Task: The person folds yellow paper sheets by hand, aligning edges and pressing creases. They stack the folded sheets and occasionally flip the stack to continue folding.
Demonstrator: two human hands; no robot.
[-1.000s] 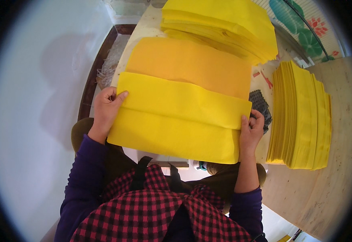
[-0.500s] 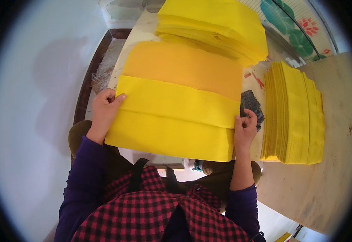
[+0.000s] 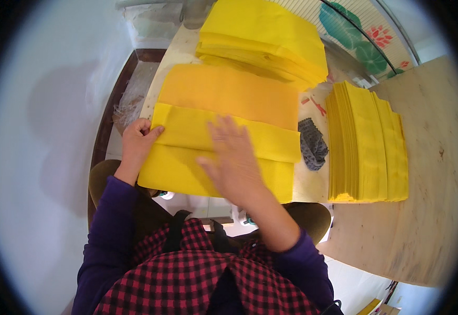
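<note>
A yellow fabric sheet (image 3: 187, 169) with a raised fold across it lies in front of me, its near edge hanging over the table's front. Beyond the fold shows an orange-yellow panel (image 3: 229, 89); whether both are one piece I cannot tell. At the left edge, my left hand (image 3: 138, 144) pinches the folded band between thumb and fingers. My right hand (image 3: 234, 160) is over the middle of the sheet, fingers stretched out, palm down and somewhat blurred. Whether it presses on the fabric is hard to see.
Behind lies a stack of yellow sheets (image 3: 260, 31). To the right stand folded yellow pieces (image 3: 368, 147) packed in a row. A dark grey cloth (image 3: 313, 144) and small red scissors (image 3: 318, 106) rest between. A wall (image 3: 45, 131) runs along the left.
My right hand has left the sheet's right edge and moved left over its middle, its fingers now spread. My left hand keeps its pinch. The view has shifted slightly.
</note>
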